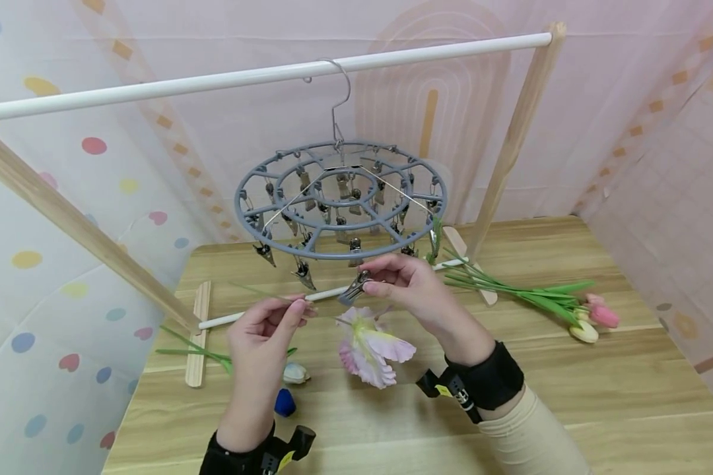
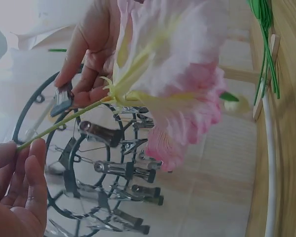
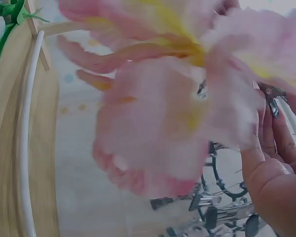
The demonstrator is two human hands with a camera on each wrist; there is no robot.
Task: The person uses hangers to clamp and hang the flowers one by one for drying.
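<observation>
A grey round clip hanger [image 1: 340,198] hangs by its hook from a white rod [image 1: 214,80]. Just below its front rim, my right hand [image 1: 370,281] pinches one of its metal clips [image 1: 354,288], also seen in the left wrist view as the clip [image 2: 62,98]. My left hand [image 1: 300,308] pinches the thin green stem [image 2: 64,123] of a pink artificial flower [image 1: 371,346], whose bloom hangs down between both hands. The stem runs up towards the clip. The pink flower [image 3: 177,113] fills the right wrist view, with my right hand [image 3: 276,168] behind it.
Several pink and cream tulips [image 1: 591,318] with long green stems lie on the wooden table [image 1: 600,396] at the right. A white bud [image 1: 295,373], a blue object [image 1: 284,402] and green stems lie at the left. Wooden frame posts [image 1: 513,138] flank the hanger.
</observation>
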